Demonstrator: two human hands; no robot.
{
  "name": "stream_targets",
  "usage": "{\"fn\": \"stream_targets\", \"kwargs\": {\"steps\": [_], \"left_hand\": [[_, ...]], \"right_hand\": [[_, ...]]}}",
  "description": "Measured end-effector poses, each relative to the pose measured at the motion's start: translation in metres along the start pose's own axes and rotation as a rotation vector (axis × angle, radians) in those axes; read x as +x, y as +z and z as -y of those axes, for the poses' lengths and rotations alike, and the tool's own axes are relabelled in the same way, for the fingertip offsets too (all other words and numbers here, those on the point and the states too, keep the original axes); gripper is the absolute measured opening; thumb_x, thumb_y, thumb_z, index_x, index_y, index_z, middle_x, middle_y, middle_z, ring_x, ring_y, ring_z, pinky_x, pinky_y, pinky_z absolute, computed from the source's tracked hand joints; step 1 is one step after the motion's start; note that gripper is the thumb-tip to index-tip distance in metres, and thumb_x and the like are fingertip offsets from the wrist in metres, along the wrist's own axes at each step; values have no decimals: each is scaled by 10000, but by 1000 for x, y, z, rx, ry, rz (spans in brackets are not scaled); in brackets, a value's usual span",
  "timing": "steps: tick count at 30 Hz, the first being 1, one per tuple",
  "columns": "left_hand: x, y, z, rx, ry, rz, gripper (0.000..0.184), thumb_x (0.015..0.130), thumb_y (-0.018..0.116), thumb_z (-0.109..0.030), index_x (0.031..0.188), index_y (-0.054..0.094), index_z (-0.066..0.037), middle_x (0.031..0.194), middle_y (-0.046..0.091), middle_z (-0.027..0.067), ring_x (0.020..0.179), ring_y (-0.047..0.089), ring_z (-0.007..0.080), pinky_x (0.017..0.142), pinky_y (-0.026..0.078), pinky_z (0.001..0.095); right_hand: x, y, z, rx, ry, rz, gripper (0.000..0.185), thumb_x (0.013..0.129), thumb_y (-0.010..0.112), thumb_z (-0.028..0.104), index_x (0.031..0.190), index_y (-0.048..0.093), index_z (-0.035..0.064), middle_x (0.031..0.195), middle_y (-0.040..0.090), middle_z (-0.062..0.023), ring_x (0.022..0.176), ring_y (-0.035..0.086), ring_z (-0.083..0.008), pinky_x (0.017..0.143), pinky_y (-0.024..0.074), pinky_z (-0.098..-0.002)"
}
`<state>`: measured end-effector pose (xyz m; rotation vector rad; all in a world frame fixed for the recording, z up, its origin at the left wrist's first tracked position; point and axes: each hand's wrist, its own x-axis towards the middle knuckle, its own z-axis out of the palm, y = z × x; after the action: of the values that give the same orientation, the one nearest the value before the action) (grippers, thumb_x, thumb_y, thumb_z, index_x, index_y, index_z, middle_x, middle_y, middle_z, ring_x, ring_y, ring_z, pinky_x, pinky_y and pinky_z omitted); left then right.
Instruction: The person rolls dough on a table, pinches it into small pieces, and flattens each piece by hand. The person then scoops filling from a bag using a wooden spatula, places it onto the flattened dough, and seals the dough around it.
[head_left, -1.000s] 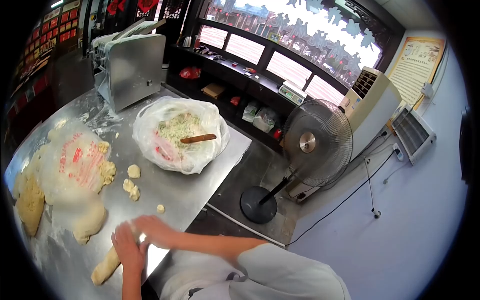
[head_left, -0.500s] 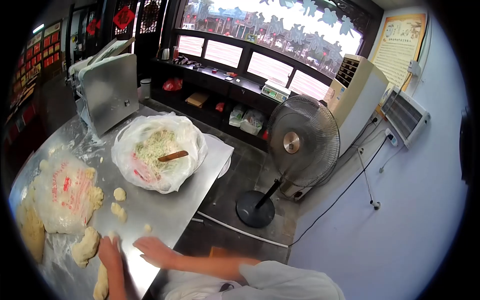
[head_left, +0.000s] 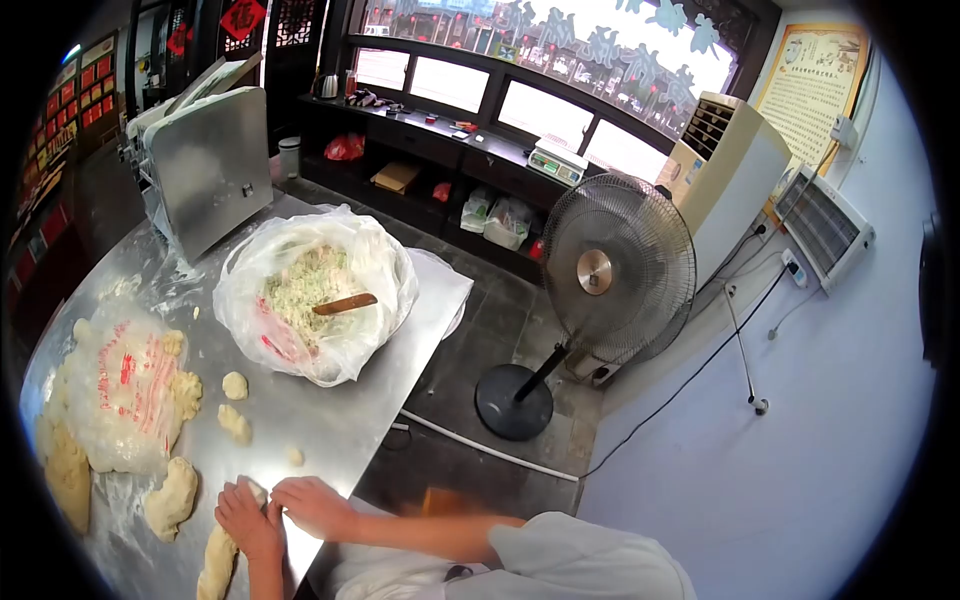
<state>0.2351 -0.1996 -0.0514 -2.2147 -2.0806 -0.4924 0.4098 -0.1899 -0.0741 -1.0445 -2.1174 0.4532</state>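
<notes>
Left hand (head_left: 248,520) wraps over a long pale dough rope (head_left: 216,568), fingers together, palm down, holding it near the upper end. Main length of the rope runs out below that hand toward the bottom edge of the view; a short whitish end pokes out above the fingers, between the two hands. Right hand (head_left: 314,508) is just beside, fingers curled and narrow, tips near the left thumb. Motion and angle hide its fingertips, so can't tell if it has a grip on the dough end.

Counts on the shiny steel table (head_left: 335,425):
- Rope: 1, under the left hand.
- Small pale dough pieces: 3, all above the hands. One round piece (head_left: 235,386), one oblong lumpy piece (head_left: 234,424), one smaller round piece (head_left: 295,457), the last nearest the right hand.
- Larger irregular cream dough lump (head_left: 171,498): 1, left of the left hand, apart from it.
- Translucent plastic bag with red print (head_left: 125,390): 1, over a dough mass, crumbly edge showing on its right side.
- Translucent white plastic bag, opened out round (head_left: 238,300): 1, with pale green chopped filling (head_left: 305,285) in it and 1 flat brown wooden stick (head_left: 345,304) lying on top.
- Boxy grey metal machine (head_left: 208,165): 1, far end.
</notes>
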Motion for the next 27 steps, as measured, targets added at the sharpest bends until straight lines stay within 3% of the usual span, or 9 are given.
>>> {"fn": "stream_targets", "kwargs": {"steps": [3, 4, 8, 13, 15, 19, 22, 26, 27], "left_hand": [[26, -17, 9, -76, -53, 183, 409, 910, 687, -361, 1144, 592, -40, 1156, 553, 198, 1159, 510, 435, 970, 387, 574], [31, -4, 18, -28, 17, -1, 311, 925, 699, -324, 985, 566, -49, 1012, 556, 184, 1019, 552, 430, 862, 431, 572], [61, 24, 43, 14, -45, -66, 269, 987, 674, -251, 923, 547, -23, 929, 602, 190, 861, 608, 429, 741, 490, 531], [26, 0, 2, -24, -107, -84, 434, 930, 712, -249, 1234, 585, 33, 1180, 606, 226, 1060, 564, 454, 908, 458, 569], [-14, 13, -6, -54, -49, -100, 763, 916, 711, -227, 1560, 393, 30, 1614, 398, 256, 1491, 340, 497, 1226, 279, 573], [-50, -16, -14, -243, 5, -31, 637, 960, 619, -159, 1538, 435, 34, 1603, 423, 251, 1494, 369, 458, 1268, 217, 573], [-49, -35, 11, -355, -103, -122, 514, 998, 528, -82, 1493, 502, 53, 1519, 522, 250, 1406, 491, 411, 1235, 252, 606], [-33, -32, 44, -423, -88, -89, 540, 1076, 492, -227, 1529, 443, 62, 1519, 491, 262, 1392, 458, 446, 1174, 306, 608], [-41, -32, 46, -340, -11, -74, 564, 1080, 488, -268, 1527, 434, 71, 1506, 492, 266, 1377, 456, 456, 1170, 308, 604]], "right_hand": [[4, -9, 10, -14, 30, -24, 375, 885, 668, 80, 1252, 596, 44, 1234, 622, -92, 1235, 568, -275, 1044, 434, -410], [5, -5, 8, -10, 36, -15, 354, 883, 661, 68, 1231, 603, 48, 1195, 629, -87, 1208, 578, -275, 1019, 442, -410], [2, -4, 2, -7, -6, -51, 340, 882, 654, 57, 1220, 609, 53, 1167, 633, -76, 1167, 590, -266, 985, 452, -402], [1, -7, 4, 37, -17, -108, 297, 891, 652, 63, 1187, 643, 77, 1109, 650, -79, 1103, 610, -278, 949, 467, -405], [7, -13, 6, 303, 296, -62, 272, 964, 650, 160, 1222, 671, 80, 1125, 703, -101, 1074, 653, -312, 942, 508, -411], [39, -42, 19, 542, 549, 44, 349, 1040, 615, 260, 1336, 647, 78, 1257, 700, -142, 1170, 650, -348, 1022, 504, -408], [58, -16, 20, 424, 71, -18, 379, 998, 636, 224, 1326, 612, 34, 1247, 667, -177, 1178, 613, -388, 1010, 488, -453], [72, 3, 38, 105, -99, 480, 603, 809, 747, 223, 1340, 561, 5, 1289, 597, -136, 1240, 535, -342, 1049, 429, -462], [70, 9, 36, 76, -174, 416, 598, 807, 748, 235, 1332, 566, 14, 1266, 599, -129, 1223, 540, -334, 1037, 432, -457]]}}
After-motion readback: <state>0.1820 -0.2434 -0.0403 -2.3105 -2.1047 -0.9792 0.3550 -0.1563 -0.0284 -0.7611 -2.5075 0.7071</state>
